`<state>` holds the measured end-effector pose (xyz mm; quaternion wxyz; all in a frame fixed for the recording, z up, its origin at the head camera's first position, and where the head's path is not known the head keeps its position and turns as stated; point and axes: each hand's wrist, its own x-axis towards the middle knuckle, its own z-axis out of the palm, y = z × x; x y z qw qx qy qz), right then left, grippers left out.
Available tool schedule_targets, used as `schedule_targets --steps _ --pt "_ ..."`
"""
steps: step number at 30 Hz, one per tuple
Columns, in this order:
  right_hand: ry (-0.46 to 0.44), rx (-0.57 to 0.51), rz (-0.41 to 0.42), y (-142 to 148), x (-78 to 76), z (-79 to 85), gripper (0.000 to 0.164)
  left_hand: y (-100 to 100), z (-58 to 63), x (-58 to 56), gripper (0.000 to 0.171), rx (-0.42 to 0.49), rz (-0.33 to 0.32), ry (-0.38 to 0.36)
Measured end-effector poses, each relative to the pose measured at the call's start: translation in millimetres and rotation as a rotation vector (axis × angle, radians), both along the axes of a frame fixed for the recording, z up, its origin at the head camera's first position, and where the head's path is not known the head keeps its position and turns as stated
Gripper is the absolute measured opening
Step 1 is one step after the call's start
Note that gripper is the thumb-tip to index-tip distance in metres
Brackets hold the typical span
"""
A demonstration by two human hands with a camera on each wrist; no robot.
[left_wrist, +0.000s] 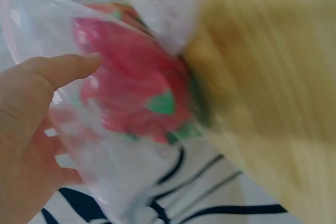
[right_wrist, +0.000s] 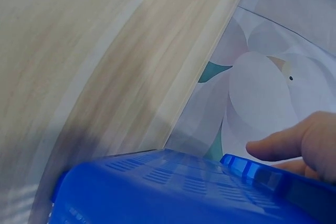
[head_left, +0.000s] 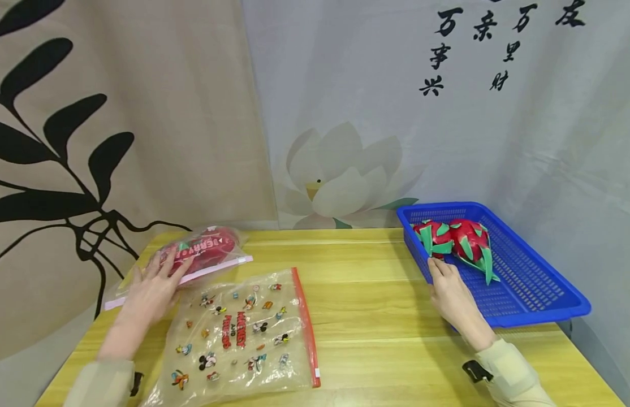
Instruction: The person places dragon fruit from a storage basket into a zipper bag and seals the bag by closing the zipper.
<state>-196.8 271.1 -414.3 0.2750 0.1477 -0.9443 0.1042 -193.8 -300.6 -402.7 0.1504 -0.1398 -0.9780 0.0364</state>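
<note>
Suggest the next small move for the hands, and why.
Probably shift the left hand from the filled bag to the flat red-edged bag: the filled one bulges red, the flat one shows nothing inside, and two red-and-green fruits lie in the blue basket, near the right hand.

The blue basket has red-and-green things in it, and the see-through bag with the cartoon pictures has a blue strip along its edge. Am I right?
Not quite: the strip along the edge of the see-through bag with the cartoon pictures is red, as the head view shows. The blue basket does have red-and-green things in it.
</note>
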Motion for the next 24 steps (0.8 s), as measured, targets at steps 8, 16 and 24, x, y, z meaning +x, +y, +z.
schedule_targets --steps 8,16,24 --pt "-0.026 0.005 0.000 1 -0.1 0.1 0.052 56 6.3 15.5 0.077 -0.009 -0.033 0.117" --pt "0.003 0.013 0.005 1 0.9 0.2 0.052 145 -2.5 40.9 0.065 0.083 -0.225 0.106" --pt "-0.003 0.011 0.007 -1 0.2 -0.3 0.051 203 -18.7 54.8 0.068 0.142 -0.282 -0.476"
